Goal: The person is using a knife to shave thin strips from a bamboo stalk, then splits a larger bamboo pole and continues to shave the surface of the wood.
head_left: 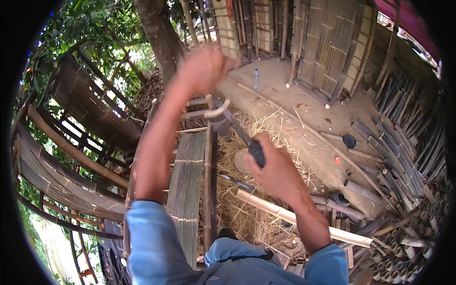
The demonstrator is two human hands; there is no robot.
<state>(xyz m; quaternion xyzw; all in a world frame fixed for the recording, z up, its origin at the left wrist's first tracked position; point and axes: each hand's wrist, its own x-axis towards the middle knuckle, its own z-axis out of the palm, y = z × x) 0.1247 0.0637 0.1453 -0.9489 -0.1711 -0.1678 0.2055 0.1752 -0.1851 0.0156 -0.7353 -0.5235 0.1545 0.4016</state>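
My right hand is closed around the black handle of a knife. Its long dark blade points up and to the left. The far part of the blade meets a pale curved piece of bamboo above a greyish bamboo stump or tube; whether it has cut in is unclear. My left hand is raised above and beyond that piece, smeared by motion, so its fingers cannot be read. A second blade lies lower down, near a split pale bamboo length.
A bamboo slat bench stands to the left of the straw-like shavings. Bamboo seats are farther left. Cut bamboo tubes and poles pile up at right. A plastic bottle and bamboo panels stand beyond.
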